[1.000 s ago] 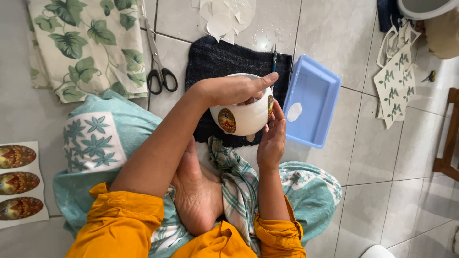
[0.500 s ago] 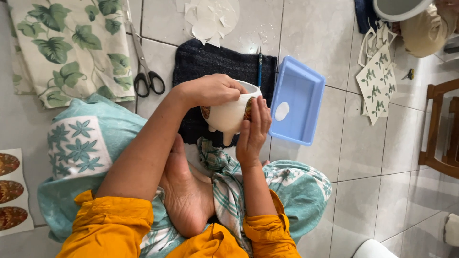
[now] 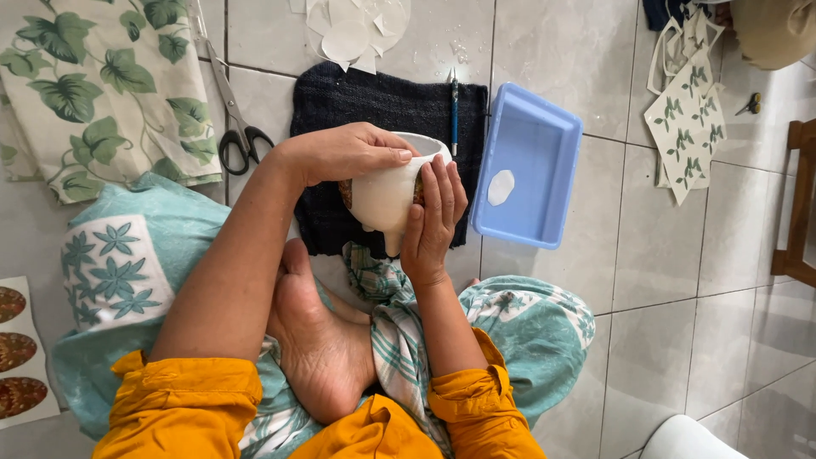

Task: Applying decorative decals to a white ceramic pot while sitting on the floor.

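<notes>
A white ceramic cup with a round brown picture on its side is held over a dark blue cloth on the tiled floor. My left hand grips it from above, fingers over the rim. My right hand presses flat against its right side, fingers spread along the wall. A checked green and white cloth lies under the cup across my lap. My bare foot rests between my arms.
A blue plastic tray holding a white oval cutout sits right of the cloth. A pen, scissors, white paper scraps, leaf-print fabric, leaf decal sheets, round brown decals and a wooden chair surround me.
The cup has been turned so its plain white side faces up and the brown picture moved to the left side. My right hand slid from the rim onto the cup's wall.
</notes>
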